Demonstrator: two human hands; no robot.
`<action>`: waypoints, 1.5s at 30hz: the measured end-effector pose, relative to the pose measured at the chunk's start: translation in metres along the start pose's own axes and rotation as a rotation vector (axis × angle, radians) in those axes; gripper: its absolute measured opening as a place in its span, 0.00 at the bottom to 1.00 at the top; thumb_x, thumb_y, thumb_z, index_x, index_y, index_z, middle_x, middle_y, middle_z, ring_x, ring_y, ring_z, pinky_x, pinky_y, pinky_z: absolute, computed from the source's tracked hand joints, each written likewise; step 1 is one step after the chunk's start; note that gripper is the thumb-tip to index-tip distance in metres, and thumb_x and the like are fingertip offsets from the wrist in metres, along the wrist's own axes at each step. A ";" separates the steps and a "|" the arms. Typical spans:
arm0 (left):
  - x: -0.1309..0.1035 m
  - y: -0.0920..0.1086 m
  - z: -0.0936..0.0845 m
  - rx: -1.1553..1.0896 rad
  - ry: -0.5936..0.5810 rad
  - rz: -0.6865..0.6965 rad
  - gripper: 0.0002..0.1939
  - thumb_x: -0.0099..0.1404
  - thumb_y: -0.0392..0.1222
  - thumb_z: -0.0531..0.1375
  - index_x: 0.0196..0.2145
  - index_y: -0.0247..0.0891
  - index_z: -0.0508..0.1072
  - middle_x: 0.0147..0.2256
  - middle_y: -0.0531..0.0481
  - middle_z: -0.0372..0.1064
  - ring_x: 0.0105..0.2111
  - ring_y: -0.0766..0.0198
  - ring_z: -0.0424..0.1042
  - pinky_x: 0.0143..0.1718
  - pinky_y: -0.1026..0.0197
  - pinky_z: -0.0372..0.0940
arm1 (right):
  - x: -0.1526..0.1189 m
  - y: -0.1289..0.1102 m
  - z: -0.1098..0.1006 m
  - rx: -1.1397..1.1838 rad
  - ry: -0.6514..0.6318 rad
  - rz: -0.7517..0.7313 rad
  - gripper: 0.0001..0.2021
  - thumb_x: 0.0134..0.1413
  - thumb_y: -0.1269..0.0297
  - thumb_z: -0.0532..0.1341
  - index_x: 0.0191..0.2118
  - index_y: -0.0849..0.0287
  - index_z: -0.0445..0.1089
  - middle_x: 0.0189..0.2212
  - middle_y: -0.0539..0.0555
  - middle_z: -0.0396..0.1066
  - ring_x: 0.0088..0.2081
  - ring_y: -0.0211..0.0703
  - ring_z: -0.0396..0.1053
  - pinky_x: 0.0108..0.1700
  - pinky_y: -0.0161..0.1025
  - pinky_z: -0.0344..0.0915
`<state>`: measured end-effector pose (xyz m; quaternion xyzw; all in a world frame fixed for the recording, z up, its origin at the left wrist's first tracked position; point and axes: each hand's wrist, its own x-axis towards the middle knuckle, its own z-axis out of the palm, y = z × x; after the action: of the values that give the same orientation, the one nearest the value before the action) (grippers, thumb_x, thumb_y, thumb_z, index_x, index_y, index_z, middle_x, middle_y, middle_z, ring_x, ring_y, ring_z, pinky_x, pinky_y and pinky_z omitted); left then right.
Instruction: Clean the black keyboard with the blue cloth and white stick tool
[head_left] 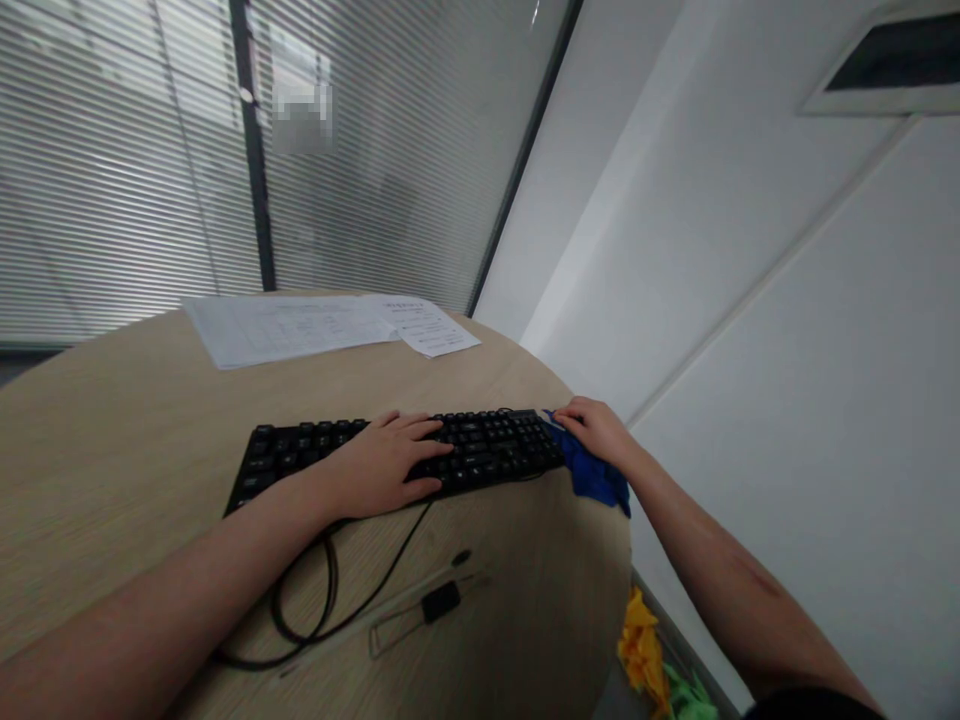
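A black keyboard (495, 440) lies on the wooden table. My left hand (386, 462) rests flat across its middle, fingers spread over the keys. At the keyboard's right end, my right hand (592, 428) pinches a blue cloth (596, 475) against the edge; the rest of the cloth drapes over the tabletop near the rim. A black cable (326, 580) loops below the keyboard. Beside it lie a thin stick with a dark tip (460, 557) and a wire-loop tool with a black block (440, 601), which looks like a keycap puller.
Printed papers (315, 330) lie at the far side of the round table (112, 440). A white wall (810, 350) runs close along the right. Yellow cloth (642, 650) and green cloth (688, 695) are below the table's edge. Blinds (390, 150) stand behind.
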<state>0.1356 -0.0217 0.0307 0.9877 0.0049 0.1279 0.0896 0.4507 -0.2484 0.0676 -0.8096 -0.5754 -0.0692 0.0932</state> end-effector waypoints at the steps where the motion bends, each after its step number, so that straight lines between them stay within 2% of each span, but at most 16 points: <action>1: 0.000 0.000 0.000 0.001 0.001 0.001 0.25 0.68 0.58 0.57 0.59 0.50 0.72 0.65 0.43 0.61 0.65 0.46 0.58 0.64 0.40 0.50 | -0.001 0.002 0.001 0.017 0.005 -0.001 0.14 0.66 0.59 0.56 0.41 0.57 0.79 0.38 0.55 0.74 0.41 0.39 0.70 0.46 0.35 0.63; 5: 0.000 0.000 0.000 0.011 -0.003 0.008 0.25 0.68 0.58 0.57 0.59 0.50 0.72 0.64 0.43 0.62 0.65 0.46 0.58 0.64 0.40 0.50 | -0.003 0.002 0.020 0.078 -0.061 -0.052 0.14 0.66 0.59 0.56 0.42 0.57 0.79 0.39 0.55 0.75 0.42 0.39 0.71 0.47 0.35 0.64; 9: 0.001 0.000 -0.001 0.012 -0.013 0.012 0.25 0.68 0.58 0.57 0.59 0.49 0.72 0.64 0.43 0.62 0.64 0.46 0.59 0.64 0.41 0.50 | -0.003 -0.003 0.032 0.064 -0.058 -0.051 0.14 0.67 0.60 0.56 0.43 0.57 0.79 0.39 0.55 0.75 0.42 0.39 0.71 0.48 0.36 0.64; 15: 0.001 -0.001 -0.001 -0.007 -0.009 0.001 0.25 0.68 0.58 0.57 0.59 0.50 0.72 0.64 0.44 0.62 0.65 0.47 0.59 0.64 0.42 0.50 | -0.001 0.000 0.024 0.027 -0.150 -0.085 0.14 0.67 0.60 0.56 0.43 0.57 0.79 0.38 0.55 0.75 0.41 0.38 0.71 0.46 0.34 0.63; 20: 0.002 -0.001 -0.002 -0.003 -0.015 0.006 0.25 0.68 0.59 0.57 0.59 0.50 0.72 0.65 0.43 0.62 0.64 0.47 0.59 0.64 0.42 0.51 | 0.000 -0.003 0.025 -0.039 -0.111 -0.053 0.14 0.67 0.60 0.55 0.43 0.57 0.79 0.39 0.55 0.74 0.43 0.39 0.70 0.47 0.35 0.62; 24: 0.002 -0.001 -0.002 -0.003 -0.014 -0.004 0.25 0.68 0.59 0.57 0.59 0.51 0.72 0.65 0.43 0.61 0.64 0.47 0.59 0.64 0.41 0.50 | -0.001 -0.002 0.015 -0.044 -0.173 -0.088 0.14 0.66 0.60 0.56 0.42 0.56 0.79 0.38 0.54 0.75 0.40 0.38 0.70 0.45 0.34 0.62; 26: 0.002 -0.002 -0.001 -0.008 -0.008 0.002 0.25 0.68 0.59 0.57 0.59 0.51 0.72 0.65 0.43 0.61 0.64 0.47 0.59 0.64 0.42 0.50 | 0.000 0.000 0.012 -0.043 -0.139 -0.085 0.14 0.66 0.59 0.56 0.42 0.56 0.79 0.38 0.54 0.75 0.41 0.38 0.70 0.45 0.34 0.63; 31: 0.001 -0.004 0.003 -0.005 0.001 0.009 0.26 0.68 0.60 0.56 0.60 0.52 0.71 0.65 0.44 0.61 0.65 0.46 0.57 0.65 0.41 0.49 | 0.005 0.007 0.023 0.021 -0.023 -0.017 0.14 0.66 0.59 0.56 0.42 0.57 0.79 0.40 0.55 0.76 0.43 0.39 0.71 0.48 0.35 0.64; 34: 0.000 -0.004 0.004 -0.014 0.014 0.002 0.26 0.68 0.60 0.57 0.60 0.53 0.71 0.65 0.45 0.61 0.66 0.45 0.56 0.65 0.39 0.48 | 0.001 0.011 0.030 0.075 -0.040 0.000 0.13 0.65 0.60 0.57 0.42 0.57 0.79 0.40 0.55 0.76 0.43 0.39 0.72 0.48 0.35 0.65; 38: 0.000 -0.004 0.003 -0.022 -0.002 -0.004 0.25 0.68 0.59 0.57 0.60 0.53 0.71 0.65 0.45 0.61 0.65 0.45 0.57 0.64 0.39 0.49 | -0.005 0.017 0.025 0.111 -0.124 -0.014 0.11 0.62 0.61 0.59 0.41 0.57 0.79 0.38 0.53 0.76 0.39 0.38 0.72 0.45 0.34 0.64; 45: 0.002 0.000 -0.003 0.007 -0.030 -0.011 0.26 0.68 0.59 0.57 0.60 0.52 0.71 0.65 0.44 0.60 0.65 0.46 0.57 0.64 0.40 0.50 | 0.018 0.010 0.024 0.016 -0.131 0.005 0.12 0.63 0.63 0.58 0.43 0.58 0.79 0.40 0.55 0.76 0.41 0.39 0.71 0.46 0.35 0.64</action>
<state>0.1366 -0.0212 0.0336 0.9898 0.0095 0.1124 0.0869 0.4664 -0.2301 0.0472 -0.8131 -0.5787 -0.0112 0.0619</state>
